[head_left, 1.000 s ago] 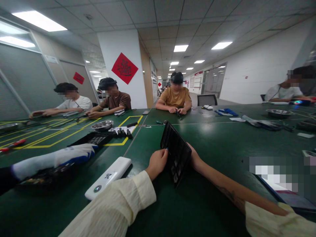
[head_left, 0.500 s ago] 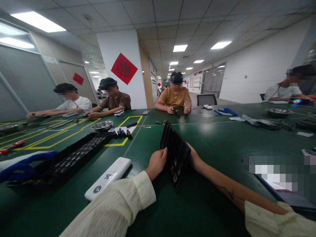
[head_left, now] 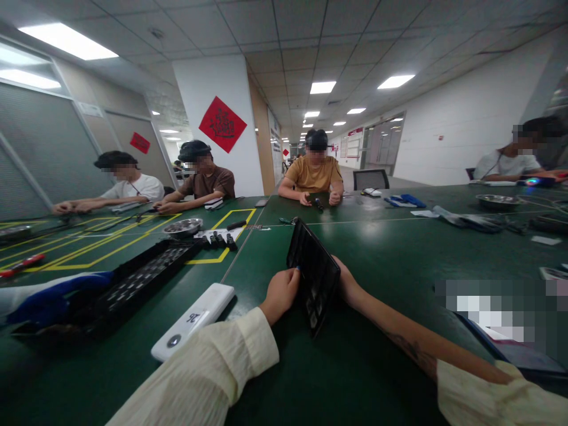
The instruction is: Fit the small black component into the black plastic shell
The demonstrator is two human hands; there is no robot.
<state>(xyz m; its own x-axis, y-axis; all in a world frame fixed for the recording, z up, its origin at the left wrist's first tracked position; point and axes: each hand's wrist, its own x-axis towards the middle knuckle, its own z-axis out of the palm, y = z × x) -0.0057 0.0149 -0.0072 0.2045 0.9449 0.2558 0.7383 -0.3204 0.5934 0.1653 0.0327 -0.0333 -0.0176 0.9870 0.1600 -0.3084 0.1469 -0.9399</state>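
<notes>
I hold a flat black panel (head_left: 313, 278) with rows of small recesses on its face, tilted upright above the green table. At its left edge, my left hand (head_left: 283, 290) grips it with the thumb pressed against the face. My right hand (head_left: 348, 283) is closed around the right edge, its fingers hidden behind the panel. Nearest to my left forearm lies a white power bank (head_left: 193, 322) with a small number display.
A long black tray (head_left: 146, 278) lies at the left, with another person's blue-gloved hand (head_left: 57, 299) at its near end. Beyond it are a metal bowl (head_left: 183, 227) and several black cylinders (head_left: 217, 240). A dark-edged device (head_left: 510, 349), partly blurred, lies at the right. Co-workers sit around the table.
The blue-gloved hand at the left has moved rightward, further over the near end of the black tray. Both my hands and the panel stay almost still.
</notes>
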